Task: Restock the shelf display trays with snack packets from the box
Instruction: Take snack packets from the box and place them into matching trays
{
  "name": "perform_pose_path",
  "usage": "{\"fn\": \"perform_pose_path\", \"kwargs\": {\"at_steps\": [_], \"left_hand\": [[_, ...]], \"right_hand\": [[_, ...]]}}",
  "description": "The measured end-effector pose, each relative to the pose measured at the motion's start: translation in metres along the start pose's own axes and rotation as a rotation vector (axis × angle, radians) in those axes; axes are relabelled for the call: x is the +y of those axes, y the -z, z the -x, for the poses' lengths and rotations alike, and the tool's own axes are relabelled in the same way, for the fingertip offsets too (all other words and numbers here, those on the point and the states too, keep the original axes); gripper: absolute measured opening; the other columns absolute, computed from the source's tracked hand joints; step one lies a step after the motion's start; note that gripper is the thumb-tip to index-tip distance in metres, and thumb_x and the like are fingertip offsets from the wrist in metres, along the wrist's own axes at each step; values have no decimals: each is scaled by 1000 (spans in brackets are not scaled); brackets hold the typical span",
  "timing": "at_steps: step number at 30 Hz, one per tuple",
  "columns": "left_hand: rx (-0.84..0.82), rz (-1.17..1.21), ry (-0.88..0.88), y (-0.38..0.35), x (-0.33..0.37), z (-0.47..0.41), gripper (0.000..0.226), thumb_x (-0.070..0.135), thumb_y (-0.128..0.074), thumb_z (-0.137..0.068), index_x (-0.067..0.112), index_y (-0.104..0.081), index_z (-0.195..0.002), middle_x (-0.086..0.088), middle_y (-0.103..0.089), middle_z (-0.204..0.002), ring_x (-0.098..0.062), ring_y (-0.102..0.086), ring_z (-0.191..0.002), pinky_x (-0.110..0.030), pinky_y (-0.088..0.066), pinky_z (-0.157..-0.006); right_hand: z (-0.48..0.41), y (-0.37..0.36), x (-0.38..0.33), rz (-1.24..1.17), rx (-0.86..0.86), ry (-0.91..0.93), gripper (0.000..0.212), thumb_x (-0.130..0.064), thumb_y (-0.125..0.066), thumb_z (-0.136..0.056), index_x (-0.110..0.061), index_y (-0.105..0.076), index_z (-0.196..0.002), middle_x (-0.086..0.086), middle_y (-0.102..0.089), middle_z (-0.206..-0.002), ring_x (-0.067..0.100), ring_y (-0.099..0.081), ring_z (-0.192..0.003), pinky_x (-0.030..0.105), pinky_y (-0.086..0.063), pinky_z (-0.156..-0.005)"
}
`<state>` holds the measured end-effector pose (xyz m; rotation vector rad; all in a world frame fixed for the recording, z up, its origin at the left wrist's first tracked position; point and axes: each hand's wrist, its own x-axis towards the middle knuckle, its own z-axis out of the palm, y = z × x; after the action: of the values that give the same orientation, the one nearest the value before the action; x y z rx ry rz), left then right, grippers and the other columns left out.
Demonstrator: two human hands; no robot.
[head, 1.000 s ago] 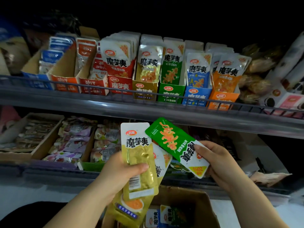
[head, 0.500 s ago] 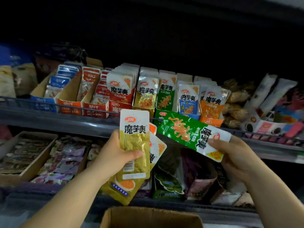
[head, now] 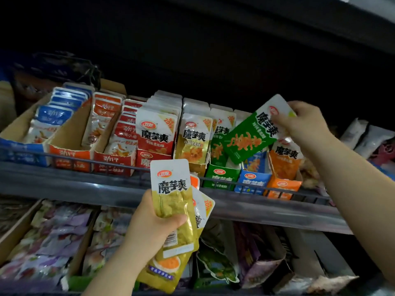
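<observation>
My left hand (head: 152, 228) grips a fanned stack of snack packets, a yellow packet (head: 173, 201) in front and orange-edged ones behind it, held below the upper shelf rail. My right hand (head: 303, 122) pinches the white top end of a green packet (head: 250, 137), tilted with its lower end over the green display tray (head: 222, 175). Beside that tray stand the blue tray (head: 252, 182) and orange tray (head: 282, 185), and to its left the yellow tray's packets (head: 193, 142) and red tray's packets (head: 157, 133). The box is out of view.
A wire rail (head: 85, 162) runs along the upper shelf's front edge. Further left are cardboard trays of blue and orange packets (head: 57, 116). The lower shelf holds purple packets in a cardboard tray (head: 59, 233) and loose bags (head: 256, 259). White wrapped snacks (head: 363, 135) lie at the right.
My right hand has lifted the green packet up and right to the green tray on the upper shelf. My left hand stayed low with its stack; the view tilted up and the box dropped out.
</observation>
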<state>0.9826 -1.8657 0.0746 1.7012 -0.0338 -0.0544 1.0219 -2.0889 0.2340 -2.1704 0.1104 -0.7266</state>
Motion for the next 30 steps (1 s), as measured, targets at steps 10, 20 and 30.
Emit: {"fn": "perform_pose_path", "kwargs": {"at_steps": [10,20,30], "left_hand": [[-61,-58,5,-3,-6,-14,42,17,-74,-70,35,-43,-92,9,-63,-90,-1,-60,-77,-17,-47,-59],[-35,-107,-15,1,-4,-12,43,16,-73,-72,30,-45,-102,10,-61,-92,1,-56,-78,-12,-37,-53],[-22,-133,-15,-3,-3,-12,40,18,-71,-74,32,-42,-97,13,-58,-89,5,-52,-75,-7,-38,-46]], "right_hand": [[-38,-47,-9,224,-243,-31,30,-9,-59,-87,-5,-57,-116,14,-62,-104,21,-57,-83,30,-48,-70],[-47,-60,0,357,-458,-3,32,-8,-56,-88,-12,-56,-120,5,-59,-102,18,-57,-88,32,-50,-76],[-66,-78,12,478,-421,92,40,-16,-62,-83,-16,-55,-123,9,-55,-127,29,-48,-120,45,-34,-106]]}}
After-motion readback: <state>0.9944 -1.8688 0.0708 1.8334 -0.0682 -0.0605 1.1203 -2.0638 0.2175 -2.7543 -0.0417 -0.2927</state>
